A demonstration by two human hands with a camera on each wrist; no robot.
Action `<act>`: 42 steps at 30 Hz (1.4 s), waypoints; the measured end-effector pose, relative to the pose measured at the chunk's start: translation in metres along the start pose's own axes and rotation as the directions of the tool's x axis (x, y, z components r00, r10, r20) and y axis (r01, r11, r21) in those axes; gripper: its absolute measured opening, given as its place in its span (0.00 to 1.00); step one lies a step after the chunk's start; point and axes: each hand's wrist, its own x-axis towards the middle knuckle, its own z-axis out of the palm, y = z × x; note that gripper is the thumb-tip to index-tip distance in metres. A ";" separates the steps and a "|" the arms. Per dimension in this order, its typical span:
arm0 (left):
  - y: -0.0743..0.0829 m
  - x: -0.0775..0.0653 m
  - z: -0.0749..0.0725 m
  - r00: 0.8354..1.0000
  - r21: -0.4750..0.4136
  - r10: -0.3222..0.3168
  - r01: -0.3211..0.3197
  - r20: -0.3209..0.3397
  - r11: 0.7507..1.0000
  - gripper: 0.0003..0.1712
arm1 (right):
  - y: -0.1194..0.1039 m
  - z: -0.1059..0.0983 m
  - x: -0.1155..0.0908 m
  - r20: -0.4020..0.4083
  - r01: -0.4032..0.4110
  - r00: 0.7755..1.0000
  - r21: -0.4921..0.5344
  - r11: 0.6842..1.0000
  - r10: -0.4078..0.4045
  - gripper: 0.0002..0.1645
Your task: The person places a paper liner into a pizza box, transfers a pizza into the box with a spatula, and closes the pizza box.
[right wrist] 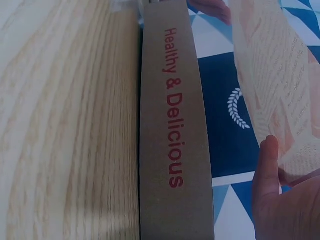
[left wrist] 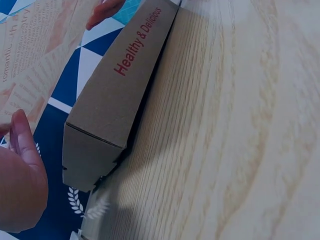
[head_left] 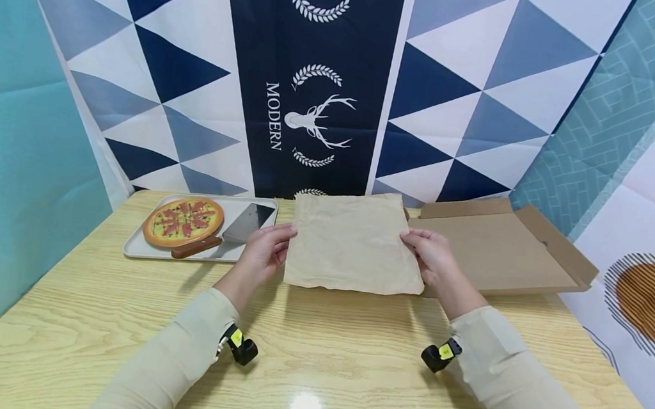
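A square sheet of beige food wrapping paper (head_left: 353,245) is stretched between both hands, raised above the table. My left hand (head_left: 263,251) pinches its left edge. On the opposite edge my right hand (head_left: 430,251) pinches it between thumb and fingers. Printed lettering and reddish patches show on the paper's underside (right wrist: 280,85) in the right wrist view. Partly hidden behind the sheet is an open brown cardboard box (head_left: 486,243). Its side wall (left wrist: 115,75) reads "Healthy & Delicious" in red.
At the back left of the wooden table (head_left: 316,351) is a pale tray (head_left: 133,248). It bears a pizza (head_left: 184,221) and a pizza server (head_left: 197,247) with a brown handle. A patterned cloth (head_left: 327,57) hangs behind the table.
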 end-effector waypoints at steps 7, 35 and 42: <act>-0.001 0.000 0.000 1.000 0.004 -0.004 0.004 0.028 1.000 0.05 | -0.004 -0.002 0.003 -0.033 -0.021 0.999 -0.014 1.000 0.020 0.03; 0.008 0.003 -0.008 0.994 0.254 -0.109 0.101 0.020 0.962 0.20 | -0.019 -0.018 0.007 -0.099 -0.011 0.995 0.040 0.999 0.015 0.07; 0.007 0.004 -0.012 0.984 0.336 -0.174 0.152 0.035 0.929 0.26 | -0.017 -0.024 0.010 -0.114 -0.022 0.993 0.031 0.999 0.025 0.08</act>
